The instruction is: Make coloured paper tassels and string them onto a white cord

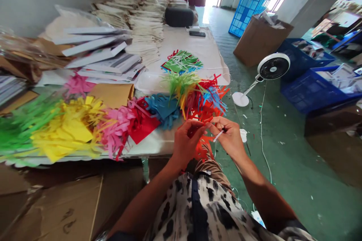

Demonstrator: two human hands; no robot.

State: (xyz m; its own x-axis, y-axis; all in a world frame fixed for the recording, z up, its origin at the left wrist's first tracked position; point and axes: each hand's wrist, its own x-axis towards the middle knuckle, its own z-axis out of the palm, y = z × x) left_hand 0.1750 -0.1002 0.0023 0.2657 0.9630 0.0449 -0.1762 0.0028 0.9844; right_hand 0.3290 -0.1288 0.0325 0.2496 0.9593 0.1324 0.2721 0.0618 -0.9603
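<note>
The left grip (185,145) and the right grip (227,137) are raised close together just off the edge of the desk (152,147), their fingertips nearly meeting; the right grip is pressed together, pinching a thin white strip (218,136) between thumb and forefinger; the left grip is closed on an orange-red fringed paper (204,150), which hangs just below and between both grips; directly ahead of the grips, a heap of fringed paper (195,96) in green, orange, red and blue lies on the desk; to the left of the grips, a blue bunch (162,111), a red bunch (143,122), a pink bunch (114,130), a yellow bunch (66,131) and a green bunch (19,131) run in a row along the desk; farther ahead, a green and red bundle (182,62) with white strings lies on a white sheet (195,51), and a phone (197,34) lies beyond it; stacks of white packets (147,26) rise beyond the grips to the left; to the right, a white fan (271,68) stands on the green floor (285,180), with blue crates (311,90) and a cardboard box (258,41) farther off.
</note>
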